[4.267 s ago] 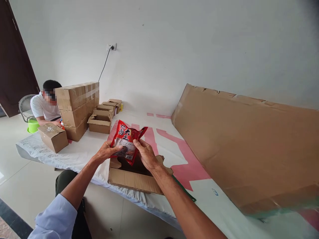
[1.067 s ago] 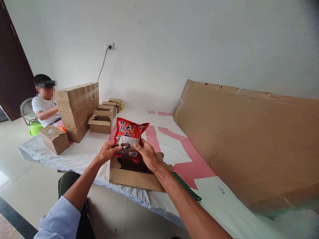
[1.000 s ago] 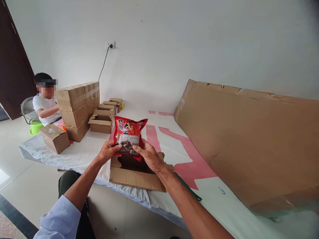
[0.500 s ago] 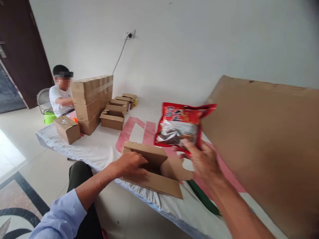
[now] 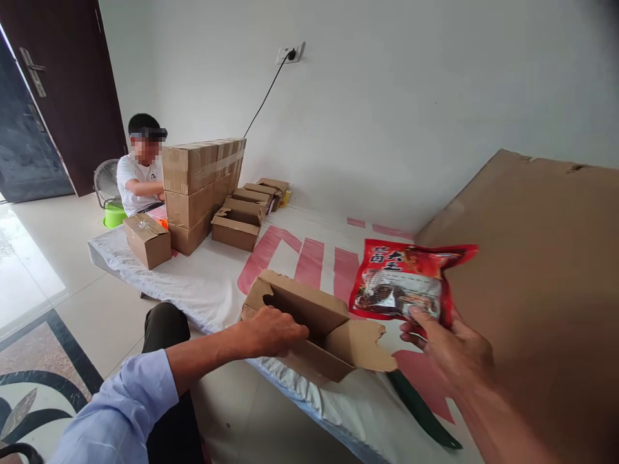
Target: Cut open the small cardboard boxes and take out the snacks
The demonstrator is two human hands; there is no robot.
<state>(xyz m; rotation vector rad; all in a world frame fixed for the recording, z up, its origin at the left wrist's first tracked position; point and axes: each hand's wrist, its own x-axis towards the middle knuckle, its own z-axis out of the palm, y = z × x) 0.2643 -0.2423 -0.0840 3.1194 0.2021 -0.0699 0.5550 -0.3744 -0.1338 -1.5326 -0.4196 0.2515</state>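
Near edge of the cloth-covered platform: left hand rests curled over the near wall of an open cardboard box, fingers gripping its rim; the box sits tipped toward the person, flaps splayed. Right hand grasps a red snack packet by its lower edge, thumb on the front face, packet held in the air just right of the box and above the platform.

Judgement: packet looks light, a soft glossy film pouch with lumpy contents; likely slippery and prone to flopping from one edge. A hold across the sealed bottom seam or both side edges would steady it. Box is thin corrugated card, light, flexes at the flaps; the wall is the firmer hold.

Right: large cardboard sheet leaning at the wall.

Far-left corner: stacked taped cartons, smaller open boxes, and a seated person behind them.
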